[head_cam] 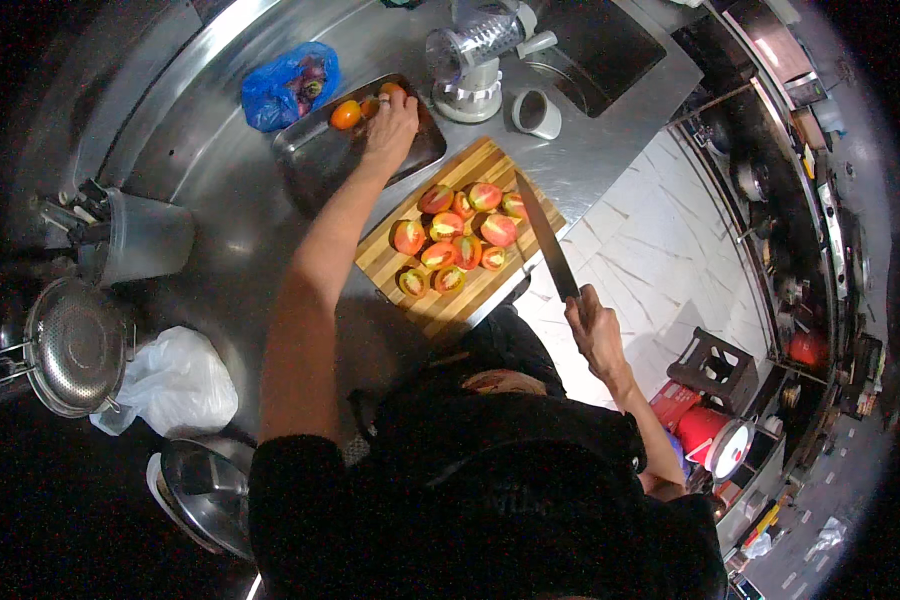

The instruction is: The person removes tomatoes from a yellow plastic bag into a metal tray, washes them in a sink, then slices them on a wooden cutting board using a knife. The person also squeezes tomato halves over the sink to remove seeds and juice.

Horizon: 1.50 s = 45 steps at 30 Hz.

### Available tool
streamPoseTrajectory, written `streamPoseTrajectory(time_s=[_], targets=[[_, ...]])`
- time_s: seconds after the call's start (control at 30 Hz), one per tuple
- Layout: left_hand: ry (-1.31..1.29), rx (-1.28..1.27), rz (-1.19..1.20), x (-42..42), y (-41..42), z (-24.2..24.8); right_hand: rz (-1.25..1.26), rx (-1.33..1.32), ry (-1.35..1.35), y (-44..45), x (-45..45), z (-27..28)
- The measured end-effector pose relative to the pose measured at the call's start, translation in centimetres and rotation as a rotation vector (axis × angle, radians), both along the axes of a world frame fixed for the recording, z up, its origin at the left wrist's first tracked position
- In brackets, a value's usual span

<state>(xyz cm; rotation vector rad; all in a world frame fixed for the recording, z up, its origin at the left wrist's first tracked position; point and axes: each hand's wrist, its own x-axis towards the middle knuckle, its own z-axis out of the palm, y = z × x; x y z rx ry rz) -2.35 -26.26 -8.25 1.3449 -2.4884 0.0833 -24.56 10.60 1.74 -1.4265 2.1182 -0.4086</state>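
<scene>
My left hand (391,129) reaches into a dark metal tray (311,154). Its fingers are on the whole tomatoes at the tray's far end and partly cover them; whether they have closed around one is hard to see. One orange tomato (346,115) lies just left of the fingers. In my right hand (596,334) is the handle of a large kitchen knife (547,236), its blade pointing away from me over the right edge of a striped wooden cutting board (390,259). Several cut tomato halves (446,226) rest on the board, many with the cut face up.
A blue plastic bag (266,94) of dark red produce sits behind the tray. Right of it stand a rotary grater (465,82) and a white cup (538,115). Leftward are a utensil container (150,232), a metal strainer (75,345) and a white bag (187,382). A crate (712,371) stands on the floor.
</scene>
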Motion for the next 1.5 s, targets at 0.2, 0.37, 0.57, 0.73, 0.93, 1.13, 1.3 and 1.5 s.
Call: streamPoseTrajectory(time_s=[0.2,0.37,0.57,0.73,0.93,1.13,1.3,1.5], targets=[[0.58,0.03,0.054,-1.1,2.6,3.3,0.032,-0.056,0.182,-1.8,-3.1,-2.9],[0.682,0.686,-0.225,-3.5,7.3,4.3,0.126,-0.058,0.201,-2.1,-3.2,-3.0],[0.453,0.53,-0.251,-7.1,8.5,3.8,0.069,-0.069,0.126,-2.7,-3.8,-2.6],[0.643,0.647,-0.045,-8.3,9.5,2.1,0.121,-0.114,0.087,-4.8,-4.2,-2.1],[0.735,0.568,0.098,-8.6,10.3,1.1,0.199,-0.04,0.074,-6.6,-4.5,-1.4],[0.906,0.628,0.232,-9.3,10.9,1.8,0.253,0.031,0.078,-7.5,-5.2,-1.1],[0.845,0.638,0.289,-9.1,10.8,1.4,0.304,0.003,0.081,-8.8,-5.0,-1.3],[0.87,0.634,0.298,-9.2,11.0,1.6,0.344,-0.017,0.114,-11.5,-4.3,-2.3]])
